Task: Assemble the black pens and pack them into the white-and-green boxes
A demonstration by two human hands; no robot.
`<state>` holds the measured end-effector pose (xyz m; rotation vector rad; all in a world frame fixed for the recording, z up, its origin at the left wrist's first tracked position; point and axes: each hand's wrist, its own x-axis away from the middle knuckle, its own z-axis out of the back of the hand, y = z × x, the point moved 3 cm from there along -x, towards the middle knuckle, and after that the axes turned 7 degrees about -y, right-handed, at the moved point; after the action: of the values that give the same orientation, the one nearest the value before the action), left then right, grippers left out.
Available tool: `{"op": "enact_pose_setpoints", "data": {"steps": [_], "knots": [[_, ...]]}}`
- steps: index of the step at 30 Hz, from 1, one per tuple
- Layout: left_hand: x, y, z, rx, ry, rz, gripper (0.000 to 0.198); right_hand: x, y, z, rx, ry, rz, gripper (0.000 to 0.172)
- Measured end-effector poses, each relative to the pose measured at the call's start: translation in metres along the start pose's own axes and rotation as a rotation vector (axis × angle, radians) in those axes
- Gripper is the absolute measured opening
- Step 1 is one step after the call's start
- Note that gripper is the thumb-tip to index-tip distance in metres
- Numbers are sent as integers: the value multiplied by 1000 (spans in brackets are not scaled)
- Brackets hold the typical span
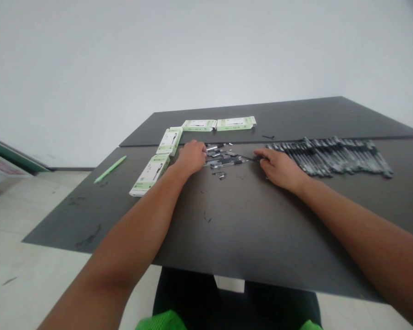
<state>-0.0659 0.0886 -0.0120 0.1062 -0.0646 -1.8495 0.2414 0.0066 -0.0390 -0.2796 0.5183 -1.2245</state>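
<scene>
My left hand (192, 156) rests with curled fingers at the left side of a loose group of clear and black pens and pen parts (227, 161). Its fingertips are mostly hidden, so what they grip does not show. Across from it, my right hand (278, 167) has thumb and forefinger closed around the end of a thin dark pen (248, 158) that points toward the group. Right beside that hand lies a long row of clear pens with black caps (333, 156), packed side by side. Small pen pieces (220, 175) lie just in front of the group.
Green-and-white pen boxes stand in an angled line: one near my left forearm (151, 175), one behind it (170, 140), two at the back (199, 125) (236, 123). A green pen (110, 169) lies at left. A seam crosses the dark table (227, 220); a wall (206, 55) rises behind.
</scene>
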Motion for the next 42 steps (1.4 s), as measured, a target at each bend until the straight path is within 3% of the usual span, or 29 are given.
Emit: {"op": "enact_pose_setpoints", "data": {"steps": [5,10,14,31,42], "knots": [[0,2,1,41,-15,-37,23,0,1,-1,1,-4,6,51],[-6,-4,3,74,82,-32,38,0,0,0,-5,-1,-3,52],[-9,-7,-5,5,-18,-54,45,0,-2,1,-16,-8,-11,52],[-2,1,-1,150,-51,-100,21,1,-4,2,4,-28,-5,53],[-4,2,1,265,3,-77,13,1,-2,2,-18,0,-9,50]]}}
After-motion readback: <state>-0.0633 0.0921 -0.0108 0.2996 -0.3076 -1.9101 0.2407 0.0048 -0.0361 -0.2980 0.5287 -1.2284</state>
